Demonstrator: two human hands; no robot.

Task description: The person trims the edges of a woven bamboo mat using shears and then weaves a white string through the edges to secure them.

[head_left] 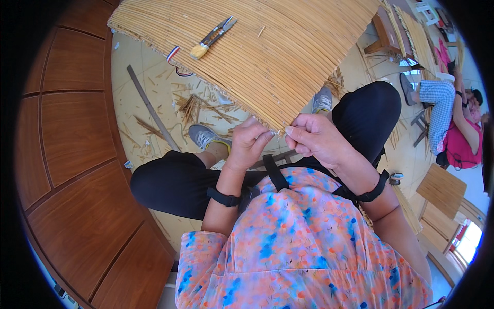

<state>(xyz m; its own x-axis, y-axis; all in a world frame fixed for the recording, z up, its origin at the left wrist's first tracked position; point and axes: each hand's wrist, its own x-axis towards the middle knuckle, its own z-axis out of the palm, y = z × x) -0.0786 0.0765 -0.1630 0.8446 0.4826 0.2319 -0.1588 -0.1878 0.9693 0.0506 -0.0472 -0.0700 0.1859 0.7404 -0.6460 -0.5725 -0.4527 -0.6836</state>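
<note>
A mat of straight yellow-brown reeds [252,56] slopes toward me, its near corner between my hands. My left hand [251,143] is closed in a pinch at the left side of that corner, against the bound edge. At the corner's right side, the thumb and fingers of my right hand [318,138] are pinched together on the corner. Whether a binding strand is also between the fingers is too small to tell. On the mat lies a hand cutting tool [212,38] with dark metal blades and a yellow-wrapped handle. A short reed piece [261,31] rests to its right.
A striped ribbon [173,53] hangs at the mat's left edge. Cut reed scraps [198,108] and a long flat strip [149,105] litter the tiled floor. Brown wooden panels [77,139] stand at left. Another person [460,134] sits at right, near a wooden stool [441,189].
</note>
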